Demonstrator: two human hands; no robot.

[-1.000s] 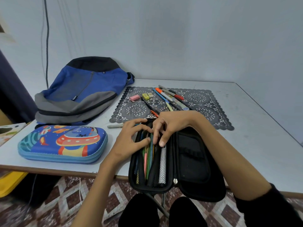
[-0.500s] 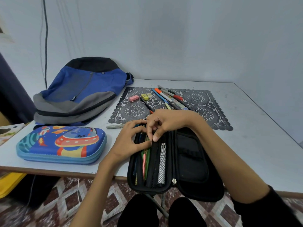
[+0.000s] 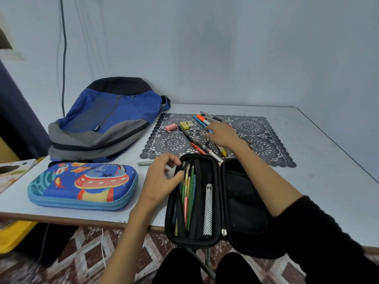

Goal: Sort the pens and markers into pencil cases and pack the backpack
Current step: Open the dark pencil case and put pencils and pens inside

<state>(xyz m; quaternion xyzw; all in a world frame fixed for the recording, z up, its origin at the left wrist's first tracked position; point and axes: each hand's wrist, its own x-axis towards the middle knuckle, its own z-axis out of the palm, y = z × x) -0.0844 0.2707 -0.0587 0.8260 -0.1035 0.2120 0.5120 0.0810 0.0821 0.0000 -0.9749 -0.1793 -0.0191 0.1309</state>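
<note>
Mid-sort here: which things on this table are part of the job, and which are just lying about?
Job: open black pencil case, cartoon pencil case, backpack, loose pens and markers, stray grey marker.
Lying about: lace mat, box at left, wall cable.

White counter [image 3: 317, 181], brown front edge, tucked into the corner: pale blue-grey wall [image 3: 205, 48] behind and right of it. A dark cable [image 3: 64, 58] drops behind its far-left end. Beneath it, maroon-and-cream diamond floor tiles [image 3: 86, 257] and a yellow plastic object [image 3: 14, 236], left.
</note>
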